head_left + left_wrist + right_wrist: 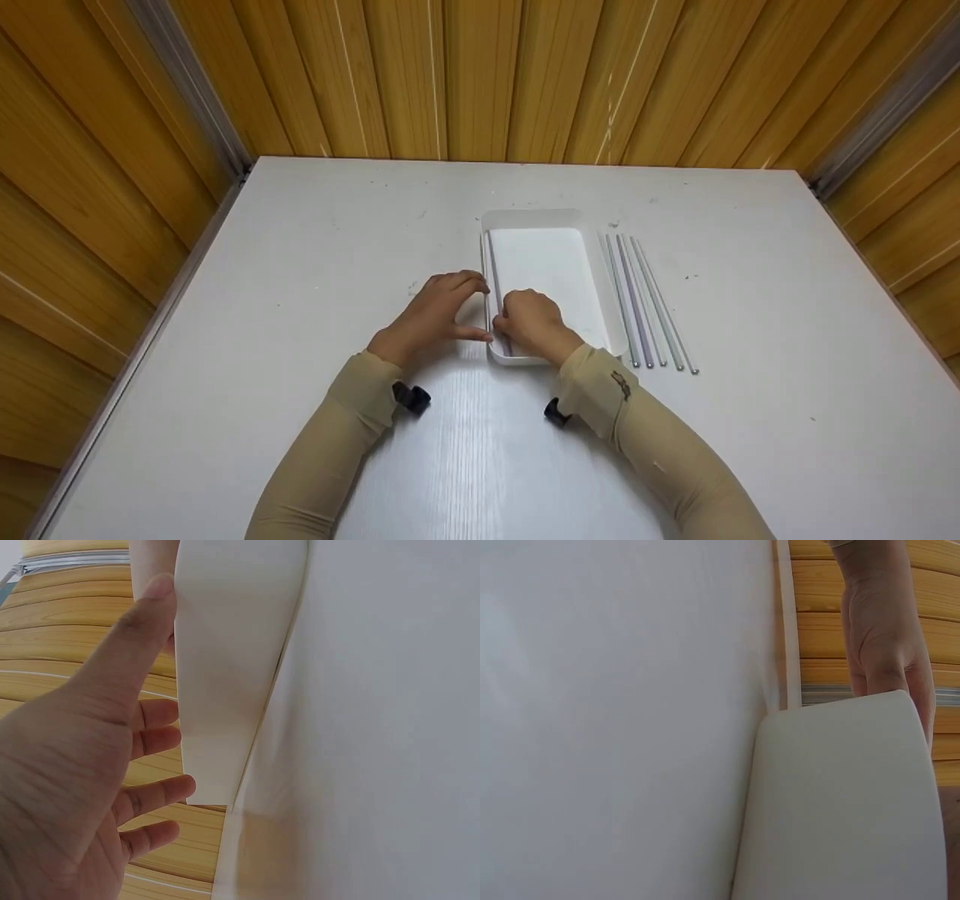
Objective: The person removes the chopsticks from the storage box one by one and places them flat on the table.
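Observation:
A shallow white plastic tray (551, 219) stands on the table, with a slim metal chopstick (493, 262) lying lengthwise inside along its left wall. My right hand (534, 321) reaches into the tray with fingers curled and pinches that chopstick near its closer end; the fingertips are mostly hidden. At the outer left side is my left hand (439, 307), its thumb and fingers spread and touching the tray's rim. In the left wrist view, the left thumb (131, 645) lies against the rim and the fingers extend loosely along the wall.
Several more metal chopsticks (643, 315) lie side by side on the table, just right of the tray. The white table (360, 217) ends at wood-patterned panels (480, 82) at the back and sides.

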The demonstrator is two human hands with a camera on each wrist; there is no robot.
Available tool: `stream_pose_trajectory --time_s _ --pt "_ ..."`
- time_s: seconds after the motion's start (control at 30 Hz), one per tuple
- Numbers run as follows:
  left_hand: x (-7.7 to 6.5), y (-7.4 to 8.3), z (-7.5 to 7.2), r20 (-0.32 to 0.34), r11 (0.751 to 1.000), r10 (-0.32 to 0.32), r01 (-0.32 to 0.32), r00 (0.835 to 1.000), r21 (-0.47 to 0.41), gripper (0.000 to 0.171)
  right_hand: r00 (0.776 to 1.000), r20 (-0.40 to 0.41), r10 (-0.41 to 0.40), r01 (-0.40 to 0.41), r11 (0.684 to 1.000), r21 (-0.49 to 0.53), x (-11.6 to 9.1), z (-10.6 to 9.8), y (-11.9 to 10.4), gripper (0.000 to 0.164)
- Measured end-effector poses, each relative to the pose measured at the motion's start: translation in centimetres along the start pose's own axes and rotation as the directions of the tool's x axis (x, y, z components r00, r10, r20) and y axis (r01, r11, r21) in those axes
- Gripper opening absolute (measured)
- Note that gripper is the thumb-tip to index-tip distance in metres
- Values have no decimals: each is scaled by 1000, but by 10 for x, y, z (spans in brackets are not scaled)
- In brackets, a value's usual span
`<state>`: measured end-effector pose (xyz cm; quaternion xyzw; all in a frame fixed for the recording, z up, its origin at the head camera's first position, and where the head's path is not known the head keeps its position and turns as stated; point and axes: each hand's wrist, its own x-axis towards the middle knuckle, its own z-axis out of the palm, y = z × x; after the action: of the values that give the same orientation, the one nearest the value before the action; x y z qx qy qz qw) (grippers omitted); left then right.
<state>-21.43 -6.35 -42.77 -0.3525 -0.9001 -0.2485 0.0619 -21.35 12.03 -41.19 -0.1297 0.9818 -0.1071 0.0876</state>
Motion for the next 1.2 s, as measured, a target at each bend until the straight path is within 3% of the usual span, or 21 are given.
stream_pose_trajectory --time_s 0.13,0.47,1.2 --pt "0 0 0 0 1000 3 -3 1000 12 69 999 33 5 -4 1000 -21 0 -1 0 26" --pt "1 0 0 -42 999 33 -33 999 5 68 1000 8 18 -18 1000 -1 1 -3 5 24" --pt "5 0 0 -14 1000 0 0 1000 -4 66 999 1 48 -48 996 80 -6 -24 17 21"
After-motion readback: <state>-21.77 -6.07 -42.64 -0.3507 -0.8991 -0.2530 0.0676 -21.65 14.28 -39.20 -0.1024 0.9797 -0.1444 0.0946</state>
